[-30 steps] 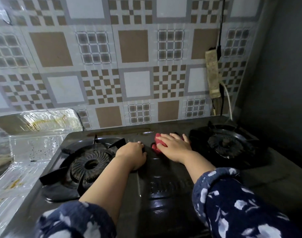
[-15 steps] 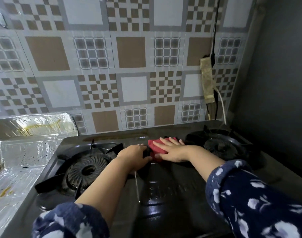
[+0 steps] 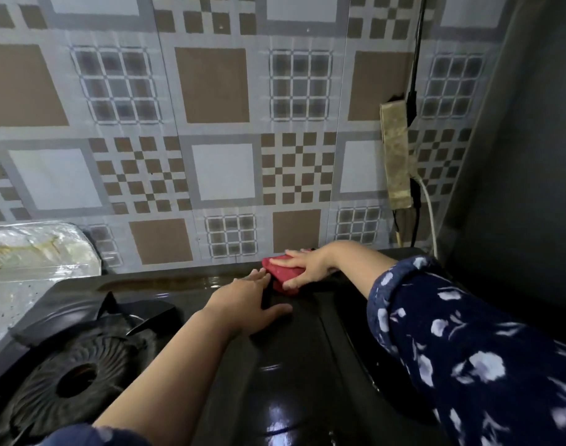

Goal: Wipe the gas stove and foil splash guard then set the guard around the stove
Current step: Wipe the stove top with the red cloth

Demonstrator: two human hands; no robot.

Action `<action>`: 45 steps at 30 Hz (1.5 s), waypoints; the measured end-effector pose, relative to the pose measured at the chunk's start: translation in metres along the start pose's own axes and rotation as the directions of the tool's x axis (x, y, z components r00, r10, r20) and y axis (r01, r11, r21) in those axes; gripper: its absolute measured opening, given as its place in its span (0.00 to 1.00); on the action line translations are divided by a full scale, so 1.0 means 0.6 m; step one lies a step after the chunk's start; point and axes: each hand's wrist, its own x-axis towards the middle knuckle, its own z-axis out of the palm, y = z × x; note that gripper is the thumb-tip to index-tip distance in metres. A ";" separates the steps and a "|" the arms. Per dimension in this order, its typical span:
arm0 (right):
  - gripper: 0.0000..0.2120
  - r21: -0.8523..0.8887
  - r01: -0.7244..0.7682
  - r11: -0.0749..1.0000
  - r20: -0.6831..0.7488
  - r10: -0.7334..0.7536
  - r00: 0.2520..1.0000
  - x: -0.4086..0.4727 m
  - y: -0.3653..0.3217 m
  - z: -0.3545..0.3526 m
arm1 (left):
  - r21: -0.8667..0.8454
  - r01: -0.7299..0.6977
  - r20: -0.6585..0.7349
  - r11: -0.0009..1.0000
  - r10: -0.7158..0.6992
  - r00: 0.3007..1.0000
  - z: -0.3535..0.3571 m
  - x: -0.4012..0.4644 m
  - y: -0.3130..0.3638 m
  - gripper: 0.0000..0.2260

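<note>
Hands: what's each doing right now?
Left hand: open, flat on the stove.
Right hand: open, pressing the cloth onto the stove.

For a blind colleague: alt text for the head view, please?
The right hand presses a red cloth onto the back edge of a black gas stove, left hand flat beside it. A stained foil guard sits left of the stove.

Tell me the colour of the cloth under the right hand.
Red; it shows best in the head view, where the right hand presses the cloth on the stove.
</note>
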 end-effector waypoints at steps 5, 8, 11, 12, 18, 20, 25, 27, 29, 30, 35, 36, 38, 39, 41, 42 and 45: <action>0.36 0.060 -0.026 0.998 0.033 0.024 0.999 0.008 0.061 -0.007 | 0.029 -0.019 0.035 0.999 0.018 0.999 0.003 0.035 0.032 0.38; 0.37 0.094 -0.069 0.993 0.057 0.063 0.996 0.003 0.098 -0.007 | 0.039 -0.014 0.055 0.999 0.012 0.998 0.002 0.044 0.041 0.38; 0.36 0.144 -0.080 0.986 0.053 0.073 0.996 -0.009 0.117 -0.006 | 0.028 -0.013 0.075 1.000 0.011 0.997 0.000 0.050 0.041 0.39; 0.34 0.178 -0.073 0.981 0.043 0.067 0.997 -0.011 0.120 -0.006 | 0.031 -0.019 0.075 0.999 0.016 0.997 -0.001 0.051 0.041 0.39; 0.28 0.229 -0.092 0.969 -0.066 0.110 0.992 -0.009 0.141 0.011 | 0.053 -0.070 0.023 0.996 0.069 0.997 -0.004 0.063 0.052 0.38; 0.30 0.249 -0.090 0.964 -0.059 0.107 0.992 -0.013 0.155 0.021 | 0.054 -0.086 0.002 0.995 0.086 0.996 0.000 0.067 0.059 0.38; 0.30 0.304 -0.066 0.950 -0.074 0.092 0.993 -0.031 0.193 0.030 | 0.069 -0.095 0.063 0.993 0.091 0.994 0.005 0.067 0.075 0.39; 0.30 0.334 -0.063 0.940 -0.071 0.092 0.993 -0.035 0.208 0.035 | 0.058 -0.088 0.086 0.994 0.083 0.993 0.006 0.068 0.076 0.39; 0.30 0.371 -0.075 0.926 -0.060 0.105 0.993 -0.041 0.220 0.036 | 0.046 -0.082 0.094 0.996 0.077 0.993 0.007 0.068 0.076 0.40; 0.29 0.393 -0.082 0.916 -0.057 0.113 0.992 -0.046 0.225 0.035 | 0.045 -0.080 0.096 0.996 0.076 0.993 0.007 0.068 0.076 0.40; 0.27 0.485 -0.092 0.870 -0.094 0.156 0.983 -0.062 0.261 0.056 | 0.034 -0.084 0.102 0.996 0.080 0.992 0.009 0.071 0.075 0.40; 0.26 0.488 -0.084 0.869 -0.119 0.162 0.980 -0.063 0.268 0.064 | 0.029 -0.084 0.100 0.996 0.081 0.992 0.009 0.071 0.075 0.40; 0.26 0.510 -0.070 0.857 -0.168 0.179 0.969 -0.067 0.279 0.078 | 0.021 -0.082 0.096 0.996 0.079 0.992 0.011 0.072 0.072 0.40; 0.26 0.520 -0.069 0.851 -0.186 0.192 0.964 -0.071 0.283 0.084 | 0.019 -0.080 0.097 0.997 0.078 0.992 0.012 0.072 0.071 0.40; 0.26 0.523 -0.091 0.848 -0.197 0.224 0.955 -0.079 0.292 0.093 | 0.016 -0.078 0.101 0.997 0.076 0.992 0.012 0.071 0.071 0.40; 0.26 0.515 -0.112 0.850 -0.195 0.243 0.950 -0.084 0.298 0.096 | 0.015 -0.078 0.103 0.997 0.076 0.992 0.012 0.070 0.072 0.40; 0.26 0.490 -0.167 0.856 -0.174 0.283 0.943 -0.097 0.308 0.097 | 0.012 -0.076 0.104 0.997 0.075 0.992 0.010 0.068 0.076 0.40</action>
